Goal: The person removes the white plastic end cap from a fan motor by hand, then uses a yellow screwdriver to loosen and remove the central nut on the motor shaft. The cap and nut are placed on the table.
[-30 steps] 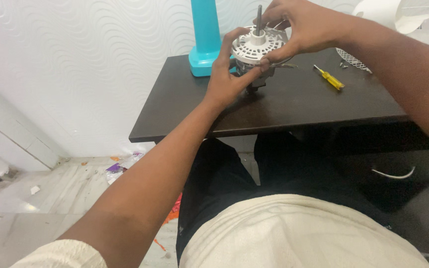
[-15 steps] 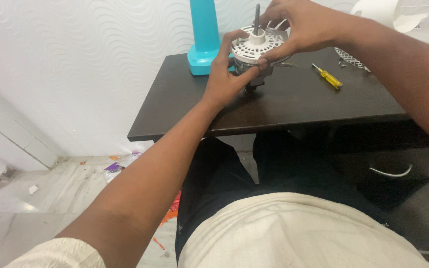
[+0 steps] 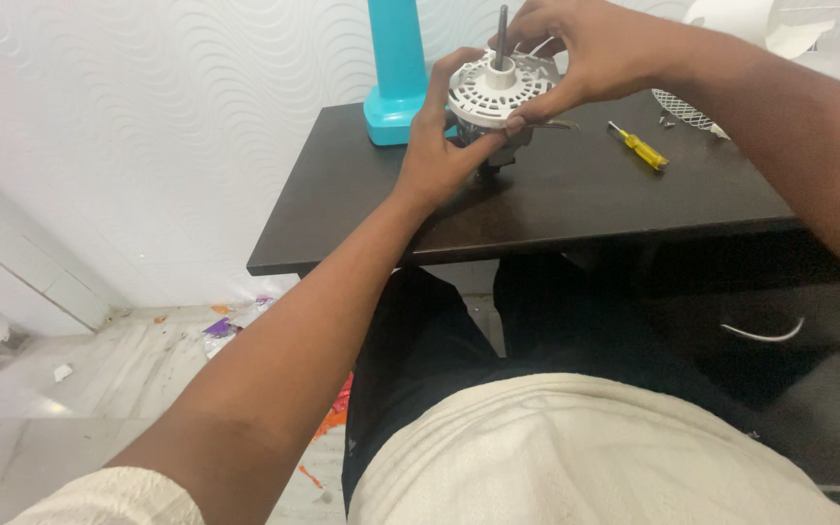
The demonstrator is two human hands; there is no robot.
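Left hand (image 3: pixel 439 156) curled around near-left side of white vented motor housing (image 3: pixel 494 92), thumb on top rim. Right hand (image 3: pixel 576 49) closed over far-right rim, fingers gripping. Housing held just above dark table (image 3: pixel 576 194), far centre; metal shaft (image 3: pixel 502 34) upright. Yellow screwdriver (image 3: pixel 638 147) right; teal stand (image 3: pixel 396 73) far left.

A room in a home: white wave-textured wallpaper (image 3: pixel 177 107), a pale glossy tile floor (image 3: pixel 80 389) littered with scraps, and a small dark wooden table (image 3: pixel 556 209) used as a workbench.
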